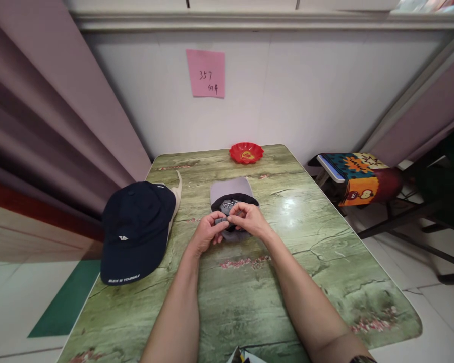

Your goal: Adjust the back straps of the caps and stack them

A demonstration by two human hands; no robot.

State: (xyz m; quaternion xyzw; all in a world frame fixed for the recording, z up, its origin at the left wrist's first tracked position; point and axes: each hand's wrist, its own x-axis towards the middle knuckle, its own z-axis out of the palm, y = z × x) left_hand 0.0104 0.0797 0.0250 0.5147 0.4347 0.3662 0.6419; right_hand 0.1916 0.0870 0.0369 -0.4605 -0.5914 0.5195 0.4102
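A greyish-lilac cap [232, 187] lies in the middle of the table, its brim pointing away from me and its dark inside partly in view. At the cap's near edge, my left hand [209, 232] pinches a small grey strap [221, 220] between thumb and fingers. My right hand [247, 219] meets it there, thumb and forefinger closed on the strap's other end. The fingers hide most of the strap, and I cannot make out a fastener.
On the left lies a navy cap [136, 227] over a lighter one whose strap sticks up. A red scalloped dish [246, 153] stands at the far edge of the green table [249, 312]. A stool with a printed cover [357, 176] is to the right.
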